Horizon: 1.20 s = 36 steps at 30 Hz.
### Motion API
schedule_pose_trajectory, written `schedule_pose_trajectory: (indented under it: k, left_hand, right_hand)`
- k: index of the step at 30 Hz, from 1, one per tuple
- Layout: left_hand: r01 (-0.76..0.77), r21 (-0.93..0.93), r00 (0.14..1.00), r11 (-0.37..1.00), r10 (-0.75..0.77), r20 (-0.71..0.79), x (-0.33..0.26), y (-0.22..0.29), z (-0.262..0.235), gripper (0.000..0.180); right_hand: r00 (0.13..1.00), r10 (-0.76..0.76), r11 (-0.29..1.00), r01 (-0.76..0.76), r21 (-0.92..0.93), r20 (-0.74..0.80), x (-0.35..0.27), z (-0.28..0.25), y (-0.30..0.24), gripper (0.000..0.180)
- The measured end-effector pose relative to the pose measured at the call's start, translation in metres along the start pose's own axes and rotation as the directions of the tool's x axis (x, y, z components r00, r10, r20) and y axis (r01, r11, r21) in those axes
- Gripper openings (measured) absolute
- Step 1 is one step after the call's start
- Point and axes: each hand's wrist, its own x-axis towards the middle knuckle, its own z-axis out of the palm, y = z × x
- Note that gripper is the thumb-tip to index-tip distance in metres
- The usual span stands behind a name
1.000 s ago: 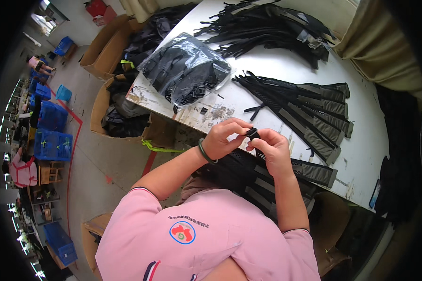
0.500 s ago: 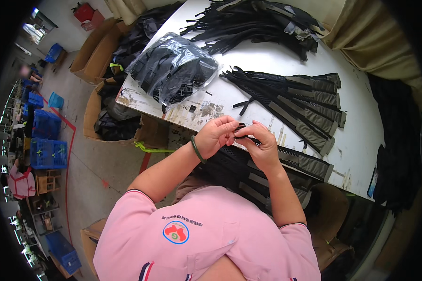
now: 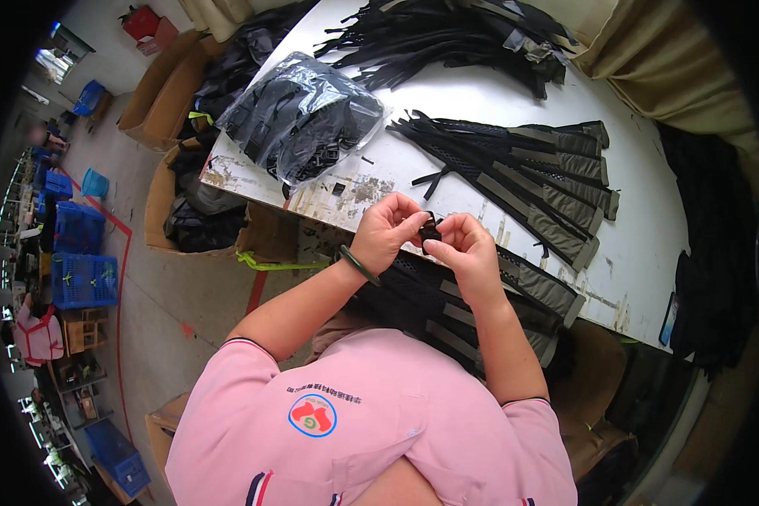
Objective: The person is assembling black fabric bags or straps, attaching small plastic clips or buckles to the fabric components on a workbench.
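Note:
Over the table's front edge, my left hand [image 3: 385, 231] and my right hand [image 3: 471, 253] face each other with closed fingers. Between them they pinch a small loop of black strap [image 3: 431, 229]. Whether a buckle is on it I cannot make out. The strap appears to run to a black mesh and grey padded band [image 3: 538, 285] at the table edge, below my right hand. More such bands [image 3: 527, 181] lie fanned out on the table just beyond, their thin black straps pointing left.
A clear plastic bag [image 3: 304, 118] of black parts lies on the white table [image 3: 641, 253], left of the bands. Another heap of black straps [image 3: 455, 42] is at the back. Cardboard boxes [image 3: 164, 194] of dark goods stand left; a tan curtain [image 3: 662, 63] hangs at right.
My fingertips have shifted on the strap, and a small dark loop now stands up between them. Both hands stay close together, and the view has shifted slightly.

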Motion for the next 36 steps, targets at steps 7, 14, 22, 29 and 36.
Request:
schedule_pose_trajectory:
  k: [7,14,22,29,36]
  left_hand:
    - [-0.147,0.067,0.988,0.987,0.143,0.064,-0.008,-0.001,0.001,0.013]
    - [-0.362,0.161,0.903,0.918,0.303,0.304,-0.014,-0.004,-0.002,0.021]
    - [-0.469,0.258,0.855,0.844,0.362,0.371,-0.009,-0.002,-0.011,0.024]
    - [-0.481,0.402,0.854,0.779,0.312,0.416,-0.015,0.001,-0.007,0.020]
    - [-0.518,0.454,0.834,0.724,0.311,0.455,-0.018,0.004,-0.008,0.020]
  right_hand:
    - [0.998,0.024,0.995,-0.018,0.101,-0.056,0.001,-0.002,0.005,0.028]
    - [0.995,0.020,0.981,-0.001,0.192,-0.096,-0.003,-0.001,0.006,0.025]
    - [0.982,0.139,0.938,-0.173,0.302,0.130,-0.003,-0.019,-0.003,0.020]
    - [0.988,-0.099,0.740,0.154,-0.655,0.120,-0.004,-0.014,-0.018,0.012]
    - [0.970,0.084,0.808,0.067,-0.585,0.227,-0.005,-0.022,-0.024,0.008]
